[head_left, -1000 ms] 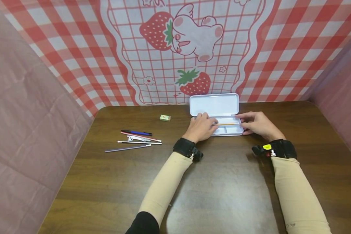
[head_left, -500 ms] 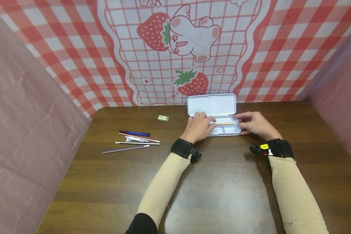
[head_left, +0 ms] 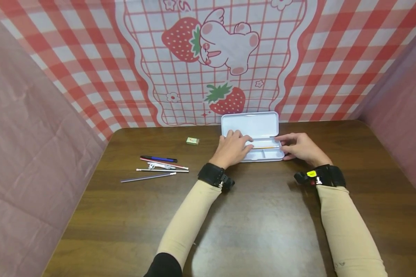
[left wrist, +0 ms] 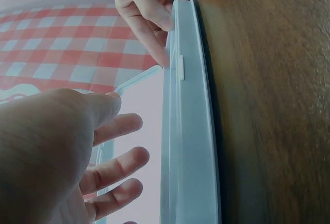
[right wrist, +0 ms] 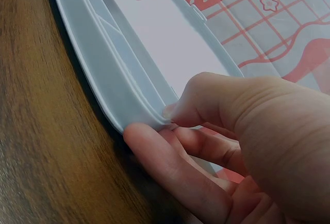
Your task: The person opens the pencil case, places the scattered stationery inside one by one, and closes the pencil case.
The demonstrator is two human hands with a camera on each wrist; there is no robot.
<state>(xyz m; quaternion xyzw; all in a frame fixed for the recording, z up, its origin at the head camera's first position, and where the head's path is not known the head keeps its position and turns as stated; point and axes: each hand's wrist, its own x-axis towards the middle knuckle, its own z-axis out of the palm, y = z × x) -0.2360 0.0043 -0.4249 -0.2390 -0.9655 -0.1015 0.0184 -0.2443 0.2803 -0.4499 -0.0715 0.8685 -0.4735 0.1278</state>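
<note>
A white pencil case (head_left: 250, 125) stands at the back of the table, its lid raised toward the cloth. Inside its base lies a yellow pencil (head_left: 266, 147), above a divided front compartment. My left hand (head_left: 230, 149) hovers over the left part of the base, its fingers spread and slightly bent. In the left wrist view nothing sits between that hand's thumb and fingers (left wrist: 121, 168). At the case's right end, my right hand (head_left: 304, 148) pinches the wall, with the thumb on the rim and fingers outside, as the right wrist view shows.
Left of the case lies a small green-and-white eraser (head_left: 192, 141). Farther left are a blue pen (head_left: 159, 158), a red pencil (head_left: 178, 166), a white compass (head_left: 159, 166), a silver-white pencil (head_left: 163, 170) and a purple-grey pencil (head_left: 147, 177). A checked cloth (head_left: 332, 77) hangs behind.
My left hand has shifted slightly left and away from the yellow pencil's end. My right hand keeps its grip on the case. The whole head view has drifted a little.
</note>
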